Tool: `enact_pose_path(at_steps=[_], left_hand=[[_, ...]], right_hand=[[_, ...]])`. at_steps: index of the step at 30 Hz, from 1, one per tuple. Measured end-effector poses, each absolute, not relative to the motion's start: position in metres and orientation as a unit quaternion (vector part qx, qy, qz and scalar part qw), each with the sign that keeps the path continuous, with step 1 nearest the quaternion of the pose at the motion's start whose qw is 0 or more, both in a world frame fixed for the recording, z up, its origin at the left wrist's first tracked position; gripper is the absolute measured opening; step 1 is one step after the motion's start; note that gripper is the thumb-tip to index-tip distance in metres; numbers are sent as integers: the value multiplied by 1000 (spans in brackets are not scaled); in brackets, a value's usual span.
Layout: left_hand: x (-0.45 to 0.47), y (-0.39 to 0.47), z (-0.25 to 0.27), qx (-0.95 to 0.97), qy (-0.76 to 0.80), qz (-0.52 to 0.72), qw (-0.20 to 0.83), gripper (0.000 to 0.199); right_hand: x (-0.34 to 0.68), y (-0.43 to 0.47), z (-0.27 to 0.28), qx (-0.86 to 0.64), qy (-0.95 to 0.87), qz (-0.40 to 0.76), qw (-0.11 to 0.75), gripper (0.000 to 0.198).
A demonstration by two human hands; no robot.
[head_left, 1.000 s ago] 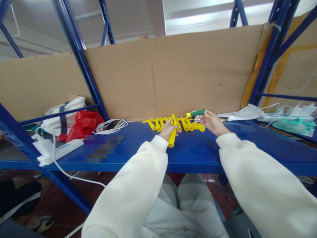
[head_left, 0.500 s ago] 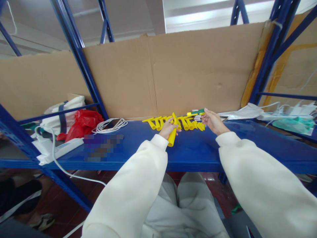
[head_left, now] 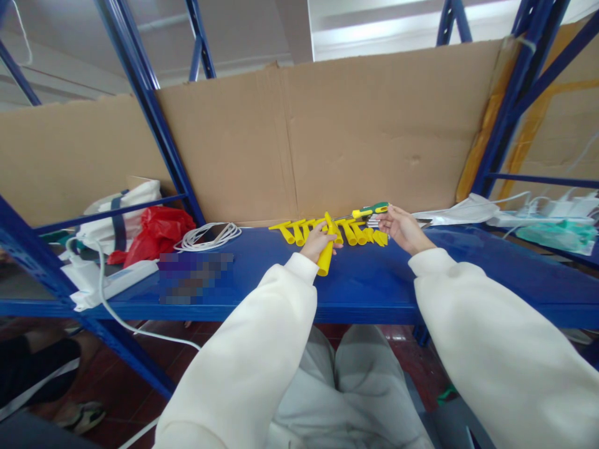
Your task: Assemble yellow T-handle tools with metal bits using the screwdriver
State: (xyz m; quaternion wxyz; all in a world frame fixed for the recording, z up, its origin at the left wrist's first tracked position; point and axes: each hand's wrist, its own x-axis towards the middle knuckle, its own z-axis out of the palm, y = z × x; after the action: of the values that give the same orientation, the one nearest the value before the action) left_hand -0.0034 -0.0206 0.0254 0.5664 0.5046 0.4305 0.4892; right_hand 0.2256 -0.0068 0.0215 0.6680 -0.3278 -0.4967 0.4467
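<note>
Where the blue metal shelf [head_left: 262, 274] ends at its rear edge, a tall brown cardboard panel [head_left: 365, 137] stands; blue metal posts [head_left: 164, 137] flank it, pale ceiling above, dark red floor below. One white power strip [head_left: 133, 279] by the front-left corner; one red plastic bag [head_left: 161, 231] and one coiled white cable [head_left: 210, 237] toward the rear-left corner.

Count, yellow tube-shaped pieces with side arms, rowed near the middle of the rear edge: three [head_left: 286, 233] left of the left hand; at least two [head_left: 349, 234] to its right, overlapping. Smaller yellow pieces [head_left: 380, 239] end the row, too bunched to number. One yellow tapered tube [head_left: 324, 262] in hand, tilted, in front of the row; whether it touches the shelf, cannot tell. One green-and-yellow handled tool [head_left: 369, 211], raised over the row's right end.

Left hand's grip [head_left: 319, 242]: fingers curled round the tapered tube, parted only by its thickness. Right hand's grip [head_left: 397, 226]: thumb and fingertips nearly together, pinching the tool's green end, yellow end pointing left.
</note>
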Motion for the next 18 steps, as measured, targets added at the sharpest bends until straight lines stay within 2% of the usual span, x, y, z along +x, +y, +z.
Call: enact_pose_path(at_steps=[9,18], left_hand=[[-2,-24,28,500,438,489,565,75],[-2,-23,27,501,438,487,566,75]], right_hand=[[225,-6,21,-336,-482,440,679,44],[227,-3,19,-352,-480,443,670,44]])
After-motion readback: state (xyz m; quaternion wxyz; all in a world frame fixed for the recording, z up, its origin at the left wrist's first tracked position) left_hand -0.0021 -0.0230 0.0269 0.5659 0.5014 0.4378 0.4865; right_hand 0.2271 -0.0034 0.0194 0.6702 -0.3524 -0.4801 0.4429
